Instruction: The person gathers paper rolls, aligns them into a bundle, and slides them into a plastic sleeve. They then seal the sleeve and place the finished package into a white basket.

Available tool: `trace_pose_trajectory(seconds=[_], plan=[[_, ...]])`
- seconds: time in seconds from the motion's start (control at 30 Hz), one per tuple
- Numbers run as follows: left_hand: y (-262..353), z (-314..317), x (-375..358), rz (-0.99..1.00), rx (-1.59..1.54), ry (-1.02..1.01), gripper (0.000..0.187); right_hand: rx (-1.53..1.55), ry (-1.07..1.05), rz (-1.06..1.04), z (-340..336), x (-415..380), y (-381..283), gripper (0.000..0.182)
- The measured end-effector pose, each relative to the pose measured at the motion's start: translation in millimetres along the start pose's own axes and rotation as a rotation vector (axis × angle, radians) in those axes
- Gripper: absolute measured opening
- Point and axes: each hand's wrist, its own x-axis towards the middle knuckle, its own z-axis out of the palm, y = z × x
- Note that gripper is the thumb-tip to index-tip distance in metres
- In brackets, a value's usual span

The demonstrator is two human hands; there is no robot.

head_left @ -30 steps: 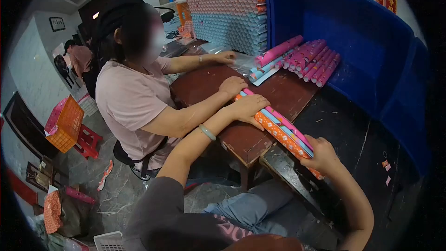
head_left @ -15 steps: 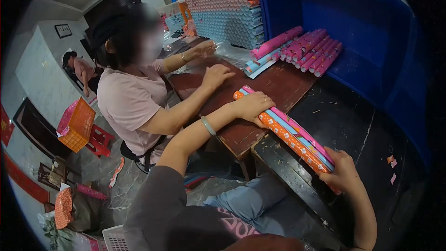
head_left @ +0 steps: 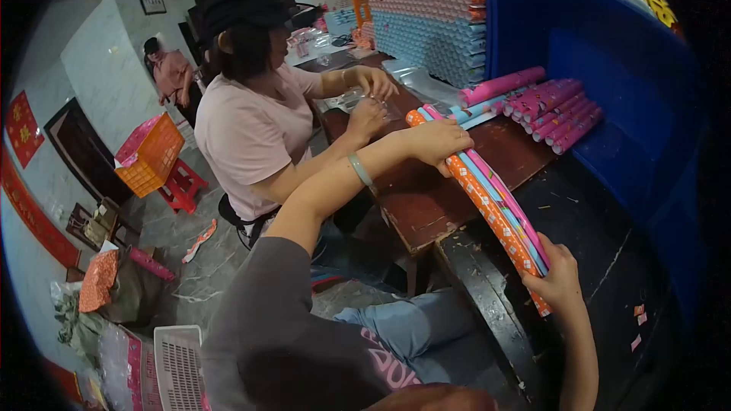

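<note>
Three slim rolls of patterned paper lie side by side in my hands: an orange roll [head_left: 493,215], a light blue roll [head_left: 487,184] and a pink roll [head_left: 497,183]. My left hand [head_left: 440,141] is closed over their far end, above the brown table. Around the near end wraps my right hand [head_left: 558,278], thumb over the orange roll. The bundle slants down from the far end to the near end. Beyond my left hand, several pink rolls [head_left: 563,114] lie stacked on the table, with another pink roll [head_left: 506,85] and a blue one beside them.
A co-worker [head_left: 244,122] sits at the left of the brown table [head_left: 426,213], hands on clear plastic film. A tall stack of rolls [head_left: 434,30] stands behind, beside a blue partition [head_left: 609,106]. An orange crate [head_left: 156,156] rests on a red stool. Another person stands farther back.
The bundle and both my hands have shifted slightly, the far end moving up toward the pink rolls. My view has turned left. The co-worker's hands have come together on the plastic film.
</note>
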Motion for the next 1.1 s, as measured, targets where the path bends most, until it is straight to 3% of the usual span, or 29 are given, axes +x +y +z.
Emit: trace_pose_trajectory(seconds=[0.23, 0.33, 0.73, 0.8, 1.1], plan=[[0, 4, -22, -0.018, 0.065, 0.0, 0.064, 0.072, 0.021, -0.101, 13, 2, -1, 0.075], [1, 2, -23, 0.024, 0.104, 0.004, 0.069, 0.064, -0.043, 0.04, 13, 1, -6, 0.078], [6, 6, -37, -0.012, 0.129, 0.031, 0.067, 0.034, -0.01, 0.018, 15, -1, -20, 0.077], [7, 7, -38, -0.012, 0.128, 0.036, 0.067, 0.037, -0.029, 0.094, 16, 0, -21, 0.078], [6, 9, -39, -0.012, 0.112, 0.027, 0.067, 0.015, 0.003, 0.002, 19, -1, -17, 0.079]])
